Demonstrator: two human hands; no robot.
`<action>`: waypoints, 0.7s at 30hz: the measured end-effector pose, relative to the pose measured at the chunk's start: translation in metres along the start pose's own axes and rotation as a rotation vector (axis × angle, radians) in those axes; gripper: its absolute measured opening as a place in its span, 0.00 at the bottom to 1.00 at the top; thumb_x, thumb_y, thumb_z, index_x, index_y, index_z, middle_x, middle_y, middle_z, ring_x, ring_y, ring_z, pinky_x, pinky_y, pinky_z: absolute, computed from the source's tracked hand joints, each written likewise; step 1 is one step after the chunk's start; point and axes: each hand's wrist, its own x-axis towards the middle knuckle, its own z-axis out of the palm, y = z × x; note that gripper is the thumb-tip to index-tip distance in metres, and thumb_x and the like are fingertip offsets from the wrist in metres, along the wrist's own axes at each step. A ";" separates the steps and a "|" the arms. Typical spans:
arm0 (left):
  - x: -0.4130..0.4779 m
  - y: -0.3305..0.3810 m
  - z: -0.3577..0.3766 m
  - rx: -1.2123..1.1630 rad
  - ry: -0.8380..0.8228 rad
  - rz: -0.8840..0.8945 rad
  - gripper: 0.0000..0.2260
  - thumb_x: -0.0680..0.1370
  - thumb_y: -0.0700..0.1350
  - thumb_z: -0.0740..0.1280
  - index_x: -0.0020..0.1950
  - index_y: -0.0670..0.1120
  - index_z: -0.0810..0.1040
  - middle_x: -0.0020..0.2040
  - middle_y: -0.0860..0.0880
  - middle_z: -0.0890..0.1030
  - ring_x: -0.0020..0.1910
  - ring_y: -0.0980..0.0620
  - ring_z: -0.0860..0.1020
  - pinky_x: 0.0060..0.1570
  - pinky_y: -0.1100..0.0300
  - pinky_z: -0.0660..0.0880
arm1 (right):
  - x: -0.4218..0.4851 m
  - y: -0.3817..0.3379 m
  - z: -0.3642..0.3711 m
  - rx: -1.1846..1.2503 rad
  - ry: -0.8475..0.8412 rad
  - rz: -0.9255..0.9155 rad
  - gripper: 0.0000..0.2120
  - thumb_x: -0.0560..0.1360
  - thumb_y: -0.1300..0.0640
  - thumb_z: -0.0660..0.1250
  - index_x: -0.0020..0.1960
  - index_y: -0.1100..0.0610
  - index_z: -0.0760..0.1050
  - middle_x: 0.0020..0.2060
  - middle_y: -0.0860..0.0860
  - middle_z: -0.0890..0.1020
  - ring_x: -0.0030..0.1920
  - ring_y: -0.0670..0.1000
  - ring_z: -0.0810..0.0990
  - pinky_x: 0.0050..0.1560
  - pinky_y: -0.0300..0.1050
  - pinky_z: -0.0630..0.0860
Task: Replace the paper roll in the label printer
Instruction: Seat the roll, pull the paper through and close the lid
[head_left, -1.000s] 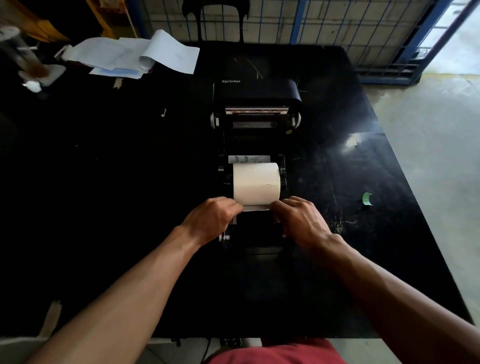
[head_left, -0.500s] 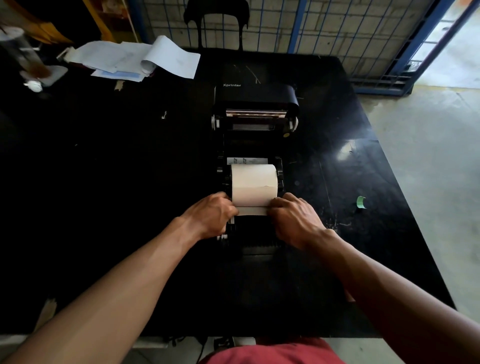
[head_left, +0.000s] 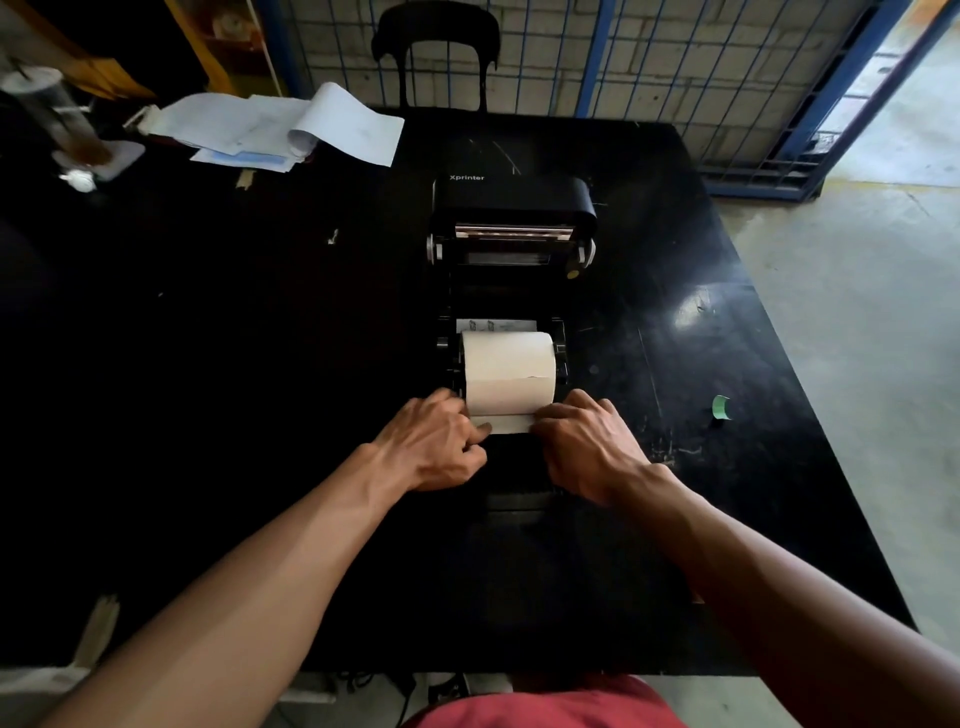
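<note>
Paper tail (head_left: 503, 423) further out, between hands (head_left: 434, 447)

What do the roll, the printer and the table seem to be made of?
Roll: matte white paper, with a loose end and a visible seam. Printer: probably black plastic, smooth with a soft sheen on its curved lid. Table: a hard, glossy black top showing glare and scratches; the exact material cannot be told.

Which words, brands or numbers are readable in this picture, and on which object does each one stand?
"Xprinter": white letters on the raised lid of the black label printer.
Small diagram sticker behind the paper roll: too small to read.
Loose papers at the table's far left: marks too faint to read.
</note>
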 end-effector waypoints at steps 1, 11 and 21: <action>-0.002 0.001 0.002 0.011 0.009 0.004 0.23 0.76 0.56 0.54 0.68 0.54 0.77 0.61 0.45 0.77 0.62 0.48 0.70 0.60 0.47 0.70 | 0.000 -0.002 0.002 -0.006 -0.004 -0.002 0.14 0.77 0.52 0.61 0.60 0.50 0.79 0.60 0.44 0.81 0.62 0.55 0.72 0.56 0.52 0.69; -0.009 0.020 0.013 -0.020 0.090 -0.037 0.27 0.75 0.52 0.51 0.70 0.48 0.73 0.70 0.52 0.75 0.70 0.49 0.66 0.68 0.46 0.63 | -0.009 -0.008 0.011 -0.026 -0.030 -0.024 0.22 0.73 0.46 0.67 0.65 0.50 0.77 0.63 0.42 0.80 0.70 0.54 0.65 0.66 0.52 0.61; -0.020 0.032 0.014 0.096 0.071 -0.035 0.25 0.75 0.52 0.50 0.67 0.45 0.74 0.70 0.50 0.74 0.74 0.45 0.61 0.72 0.40 0.55 | -0.013 -0.022 0.018 -0.002 -0.045 0.057 0.34 0.75 0.52 0.64 0.78 0.58 0.57 0.67 0.51 0.81 0.76 0.57 0.61 0.75 0.61 0.55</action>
